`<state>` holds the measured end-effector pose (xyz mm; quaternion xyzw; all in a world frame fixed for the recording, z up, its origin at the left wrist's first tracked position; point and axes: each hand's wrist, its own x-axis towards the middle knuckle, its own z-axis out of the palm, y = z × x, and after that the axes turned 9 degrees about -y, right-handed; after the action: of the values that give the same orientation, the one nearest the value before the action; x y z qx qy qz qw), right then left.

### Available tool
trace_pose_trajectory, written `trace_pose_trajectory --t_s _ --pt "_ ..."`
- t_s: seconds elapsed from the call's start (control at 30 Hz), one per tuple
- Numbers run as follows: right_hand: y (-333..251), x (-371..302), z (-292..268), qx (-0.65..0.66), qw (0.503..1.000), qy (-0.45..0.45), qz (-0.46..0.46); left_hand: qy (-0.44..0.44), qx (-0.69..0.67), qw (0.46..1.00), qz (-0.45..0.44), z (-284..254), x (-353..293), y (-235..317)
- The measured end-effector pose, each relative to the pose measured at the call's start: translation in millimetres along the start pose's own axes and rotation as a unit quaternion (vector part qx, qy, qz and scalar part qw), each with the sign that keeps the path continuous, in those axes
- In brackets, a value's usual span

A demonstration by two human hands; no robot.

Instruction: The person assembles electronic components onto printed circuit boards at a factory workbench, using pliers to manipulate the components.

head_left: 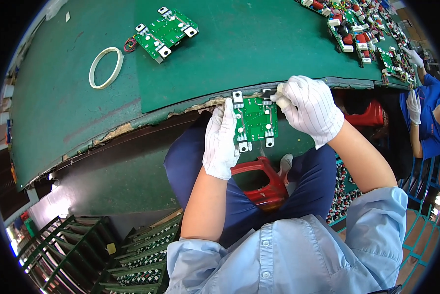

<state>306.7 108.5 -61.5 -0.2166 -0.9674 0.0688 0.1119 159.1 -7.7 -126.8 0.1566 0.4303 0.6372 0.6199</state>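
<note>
My left hand (221,139), in a white striped glove, grips a green circuit board (255,120) by its left edge. The board is held just off the table's front edge, above my lap. Flat transistors with metal tabs stick out at its corners, such as the lower-left transistor (243,145). My gloved right hand (309,105) is closed in a pinch at the upper-right corner, on a dark transistor (268,93). The fingers partly hide that transistor.
A similar board (168,32) with coiled wires and a cream tape ring (93,73) lie on the green table (220,54). Populated boards (354,36) crowd the far right, near a co-worker in blue (433,117). Racks (146,257) stand lower left; a red stool (264,191) is below me.
</note>
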Motion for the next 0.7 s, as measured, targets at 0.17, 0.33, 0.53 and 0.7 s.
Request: trace_pose_trajectory --t_s 0.17,0.33,0.53,0.7 --pt "-8.2 -2.8 -0.1 0.136 0.987 0.026 0.084 -0.041 -0.069 0.997 -0.008 -1.1 2.3 0.2" --pt "-13.6 -5.9 0.8 0.107 0.981 0.047 0.153 -0.018 -0.090 0.996 -0.021 4.6 5.1 -1.6" --pt "-15.7 -1.5 -9.7 0.019 0.992 -0.071 0.103 -0.055 -0.047 0.997 -0.017 -7.4 5.2 -5.3" --pt "-12.1 -24.4 -12.6 0.098 0.970 -0.072 0.212 -0.061 0.026 0.998 -0.025 -10.8 5.3 -5.9"
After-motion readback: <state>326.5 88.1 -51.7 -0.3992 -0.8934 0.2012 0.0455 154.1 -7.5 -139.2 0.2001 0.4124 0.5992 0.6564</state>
